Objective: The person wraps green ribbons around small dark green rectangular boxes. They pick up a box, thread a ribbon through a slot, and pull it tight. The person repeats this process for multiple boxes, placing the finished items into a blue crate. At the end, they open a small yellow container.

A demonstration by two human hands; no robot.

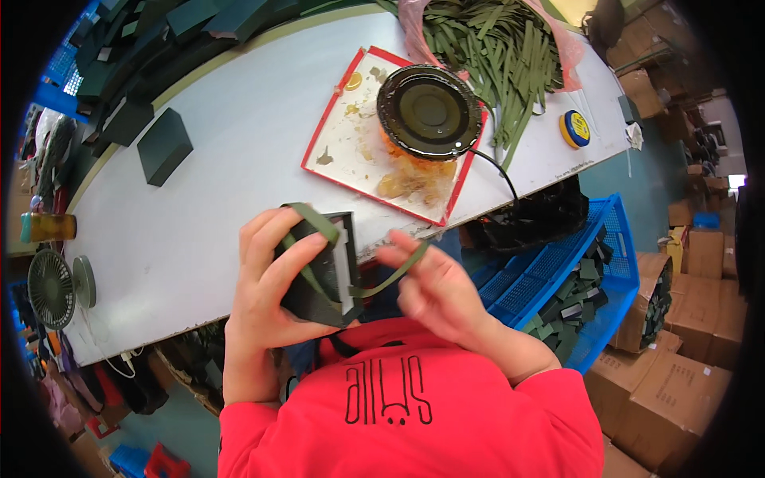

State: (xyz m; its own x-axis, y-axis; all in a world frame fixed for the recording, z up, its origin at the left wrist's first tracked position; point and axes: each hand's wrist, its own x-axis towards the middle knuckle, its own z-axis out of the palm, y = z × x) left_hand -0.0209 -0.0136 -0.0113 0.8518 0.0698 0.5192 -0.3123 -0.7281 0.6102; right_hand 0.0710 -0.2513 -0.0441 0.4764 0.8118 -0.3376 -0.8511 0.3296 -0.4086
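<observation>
My left hand (267, 279) grips a small dark green box (311, 291) above the front edge of the table. Looped over the box is a strip of green ribbon (309, 213), which passes by my left thumb and fingers. One side of the box shows a pale strip. To the right, the ribbon's tail curves up across the fingers of my right hand (438, 291). Those fingers are smeared by motion, so whether they pinch the tail cannot be made out.
On the white table (239, 119) a round pot of dark liquid (430, 111) stands on a stained red-edged board (335, 151). Beyond it lie green ribbon strips (510, 56) in a pink bag. Another dark box (165, 147) sits left. A blue crate (617, 271) holds small green pieces.
</observation>
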